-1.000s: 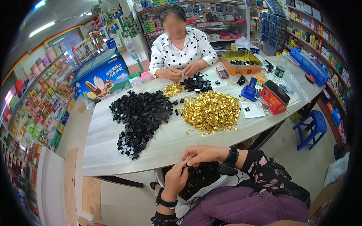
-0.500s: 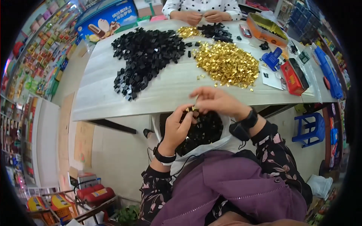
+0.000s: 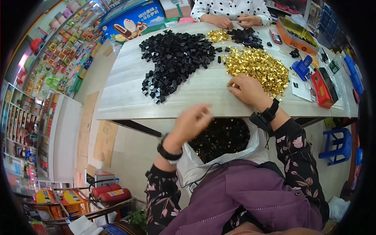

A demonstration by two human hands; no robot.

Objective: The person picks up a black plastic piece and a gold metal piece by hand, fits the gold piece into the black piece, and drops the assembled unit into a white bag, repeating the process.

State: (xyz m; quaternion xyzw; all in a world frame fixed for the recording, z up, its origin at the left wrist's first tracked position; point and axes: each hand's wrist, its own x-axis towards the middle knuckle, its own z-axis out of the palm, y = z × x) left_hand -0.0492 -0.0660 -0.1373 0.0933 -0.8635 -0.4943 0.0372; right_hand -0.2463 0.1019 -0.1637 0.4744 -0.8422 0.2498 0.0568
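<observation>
My right hand rests on the table at the near-left edge of a heap of small shiny gold metal pieces. Its thumb and fingers are bent together around a spot beside a loose gold bit; whatever they pinch is hidden. Smeared by motion, my left hand hangs just off the table's near edge, its fingers curled, and I cannot make out anything in it. Below both hands an open white sack holds many black pieces with some gold among them. A large heap of small black pieces covers the table's left half.
Across the table, another person's hands are near smaller gold and black heaps. An orange tin, a red box and a blue holder stand at the right. A blue stool is on the floor.
My hands, together over the sack before with a small gold-and-black piece between them, are now apart. The right has reached forward to the gold heap; the left has dropped slightly. The whole view has shifted.
</observation>
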